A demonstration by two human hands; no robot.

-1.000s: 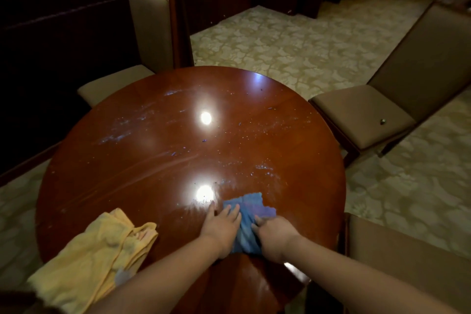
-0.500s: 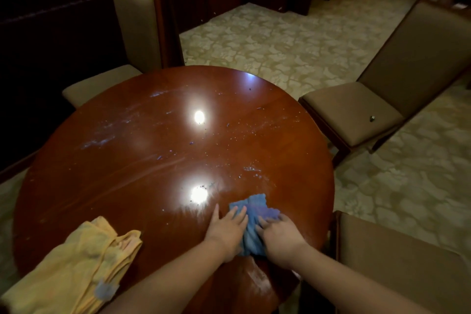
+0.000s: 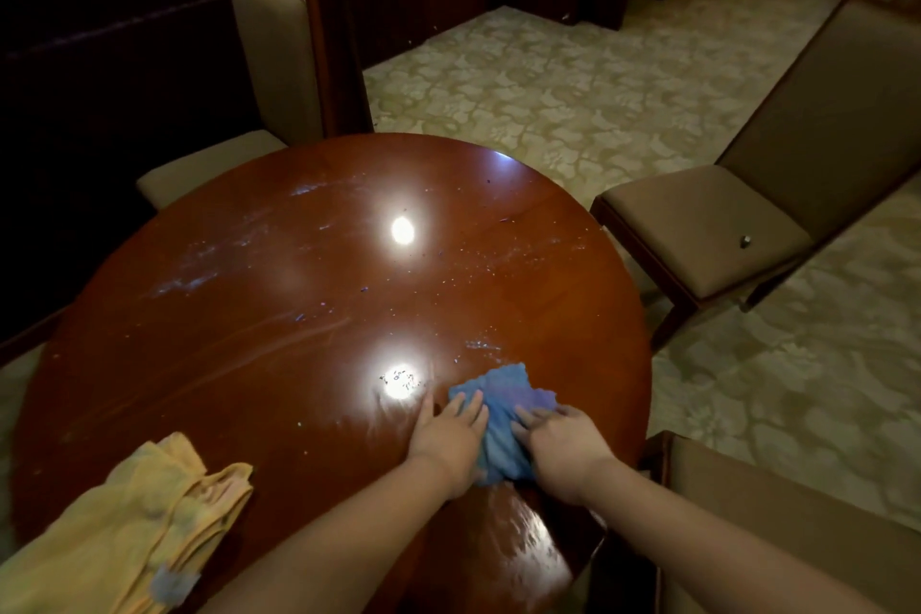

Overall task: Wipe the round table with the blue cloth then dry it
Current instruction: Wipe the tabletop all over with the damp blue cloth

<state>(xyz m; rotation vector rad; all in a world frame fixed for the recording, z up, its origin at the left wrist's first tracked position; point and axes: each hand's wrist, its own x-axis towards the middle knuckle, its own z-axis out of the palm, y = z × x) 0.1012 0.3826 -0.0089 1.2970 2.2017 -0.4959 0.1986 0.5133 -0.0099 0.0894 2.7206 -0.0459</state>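
The round table (image 3: 259, 344) is glossy dark red wood with pale smears and small specks across its top. A crumpled blue cloth (image 3: 501, 396) lies near the table's near right edge. My left hand (image 3: 448, 434) presses on the cloth's left side with straight fingers, some of them on the bare wood. My right hand (image 3: 563, 444) holds the cloth's right side with bent fingers. The near part of the cloth is hidden between and under both hands.
A folded yellow cloth (image 3: 134, 529) lies on the table's near left edge. Upholstered chairs stand around the table: one at the back left (image 3: 279, 55), one at the right (image 3: 707, 234), one close at the near right (image 3: 777, 504). Patterned carpet (image 3: 573, 95) covers the floor.
Both hands stay on the blue cloth, which has crept slightly away from me. My view has shifted a little; the yellow cloth has not moved.
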